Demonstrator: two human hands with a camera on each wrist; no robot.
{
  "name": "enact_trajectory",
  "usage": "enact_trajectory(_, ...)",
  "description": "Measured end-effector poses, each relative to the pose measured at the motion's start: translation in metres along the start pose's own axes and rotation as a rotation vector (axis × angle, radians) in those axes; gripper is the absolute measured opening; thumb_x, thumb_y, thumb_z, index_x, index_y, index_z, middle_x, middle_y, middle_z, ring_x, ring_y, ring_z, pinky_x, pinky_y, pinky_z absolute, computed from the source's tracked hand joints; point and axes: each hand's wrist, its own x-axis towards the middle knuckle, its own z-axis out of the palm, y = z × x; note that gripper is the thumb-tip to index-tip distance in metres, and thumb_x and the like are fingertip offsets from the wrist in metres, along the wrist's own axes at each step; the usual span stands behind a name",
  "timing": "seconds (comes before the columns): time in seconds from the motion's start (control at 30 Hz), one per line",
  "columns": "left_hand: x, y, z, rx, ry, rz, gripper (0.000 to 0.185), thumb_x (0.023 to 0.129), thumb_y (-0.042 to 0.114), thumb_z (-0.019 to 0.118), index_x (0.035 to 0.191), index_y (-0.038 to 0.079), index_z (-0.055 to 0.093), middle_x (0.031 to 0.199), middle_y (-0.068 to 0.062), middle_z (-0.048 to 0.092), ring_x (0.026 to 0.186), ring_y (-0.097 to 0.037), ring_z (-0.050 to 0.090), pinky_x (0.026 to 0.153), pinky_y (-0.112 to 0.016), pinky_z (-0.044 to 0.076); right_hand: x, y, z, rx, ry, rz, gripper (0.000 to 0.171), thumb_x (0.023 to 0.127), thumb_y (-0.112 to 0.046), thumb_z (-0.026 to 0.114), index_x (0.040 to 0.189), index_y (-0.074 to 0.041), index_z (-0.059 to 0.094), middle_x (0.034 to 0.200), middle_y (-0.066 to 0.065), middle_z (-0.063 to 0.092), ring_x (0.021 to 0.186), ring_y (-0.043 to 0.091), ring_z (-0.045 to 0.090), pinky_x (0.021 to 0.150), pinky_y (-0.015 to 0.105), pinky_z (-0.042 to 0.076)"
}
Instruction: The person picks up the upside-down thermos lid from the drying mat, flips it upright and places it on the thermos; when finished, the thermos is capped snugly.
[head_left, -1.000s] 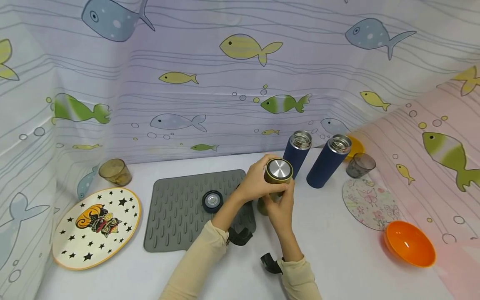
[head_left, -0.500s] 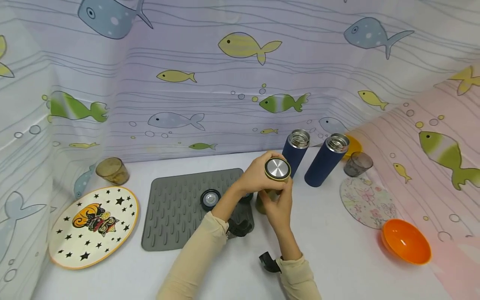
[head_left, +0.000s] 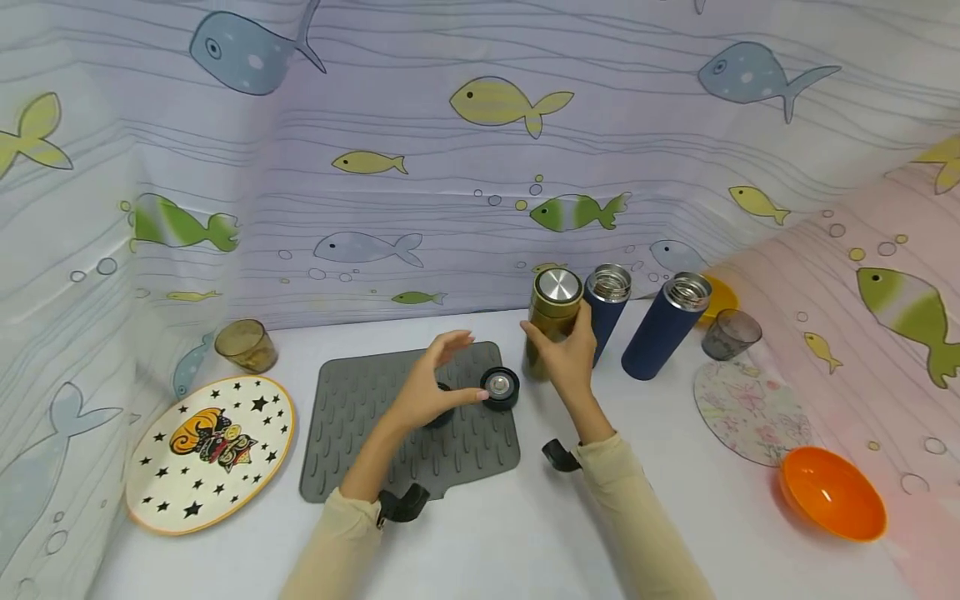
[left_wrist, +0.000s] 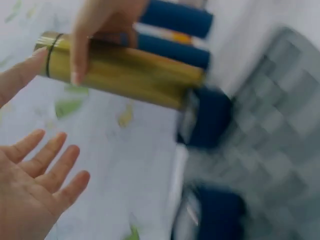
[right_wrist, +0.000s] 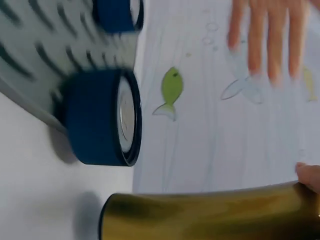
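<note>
My right hand (head_left: 567,354) grips a gold thermos (head_left: 552,318) around its body, thumb on one side and fingers on the other. Upright in the head view, the thermos has its steel-topped cap (head_left: 559,286) on and is just past the right edge of a grey ridged mat (head_left: 352,425). Over that mat is my left hand (head_left: 427,392), fingers spread and holding nothing. Its thumb tip comes right up to a dark blue flask lid (head_left: 500,387); a second dark lid (head_left: 442,414) is partly hidden behind the hand. Both lids (left_wrist: 210,117) appear blurred in the left wrist view.
Two navy flasks (head_left: 606,312) without lids stand to the right of the thermos. Further right are a smoky glass (head_left: 731,335), a floral round mat (head_left: 750,412) and an orange bowl (head_left: 832,496). At left lie a star-patterned plate (head_left: 262,429) and an amber glass (head_left: 247,346).
My left hand has let go of the gold thermos and moved left over the mat. My right hand has moved the thermos back, away from me, beside the nearer navy flask.
</note>
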Motion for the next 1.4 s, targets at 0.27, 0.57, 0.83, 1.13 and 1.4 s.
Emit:
enact_trajectory(0.27, -0.043, -0.044, -0.017, 0.141, 0.063, -0.15, 0.083, 0.079, 0.016, 0.085, 0.148, 0.006, 0.039, 0.151, -0.02, 0.043, 0.14, -0.039, 0.038, 0.116, -0.058, 0.028, 0.026, 0.028, 0.02, -0.093, -0.023, 0.09, 0.075, 0.077, -0.027, 0.087, 0.134, -0.002, 0.045, 0.122, 0.02, 0.063, 0.112, 0.037, 0.062, 0.098, 0.051, 0.049)
enact_trajectory(0.57, -0.034, -0.073, -0.011, 0.413, -0.07, -0.255, 0.088, 0.077, 0.02, 0.086, 0.148, -0.002, 0.039, 0.147, -0.023, 0.047, 0.137, -0.043, 0.042, 0.111, -0.061, 0.035, 0.013, 0.013, -0.002, -0.157, -0.121, 0.204, 0.096, 0.082, -0.038, 0.081, 0.152, -0.006, 0.025, 0.15, 0.022, 0.04, 0.139, 0.037, 0.041, 0.114, 0.052, 0.035)
enact_trajectory(0.83, -0.042, -0.061, 0.002, 0.422, 0.052, -0.16, 0.076, 0.07, 0.013, 0.09, 0.135, 0.003, 0.053, 0.133, -0.014, 0.059, 0.125, -0.034, 0.056, 0.105, -0.054, 0.045, -0.049, -0.024, -0.019, -0.05, -0.338, 0.2, 0.082, 0.087, -0.027, 0.078, 0.151, -0.006, 0.031, 0.152, 0.021, 0.037, 0.135, 0.041, 0.046, 0.104, 0.057, 0.045)
enact_trajectory(1.13, -0.063, -0.005, 0.016, 0.361, 0.104, 0.001, 0.074, 0.07, 0.011, 0.09, 0.134, 0.008, 0.053, 0.127, -0.009, 0.06, 0.118, -0.027, 0.06, 0.097, -0.049, 0.051, -0.087, -0.04, -0.012, 0.366, -0.838, 0.558, 0.068, 0.098, -0.026, 0.063, 0.154, -0.006, 0.029, 0.145, 0.026, 0.047, 0.123, 0.035, 0.06, 0.093, 0.043, 0.056)
enact_trajectory(1.4, -0.072, 0.006, 0.018, 0.392, 0.091, 0.013, 0.076, 0.072, 0.022, 0.091, 0.136, 0.01, 0.053, 0.135, -0.008, 0.057, 0.126, -0.027, 0.055, 0.102, -0.049, 0.049, -0.094, -0.04, -0.012, 0.545, -0.878, 0.655, 0.05, 0.099, -0.015, 0.06, 0.139, 0.011, 0.046, 0.129, 0.024, 0.061, 0.103, 0.022, 0.071, 0.088, 0.038, 0.057)
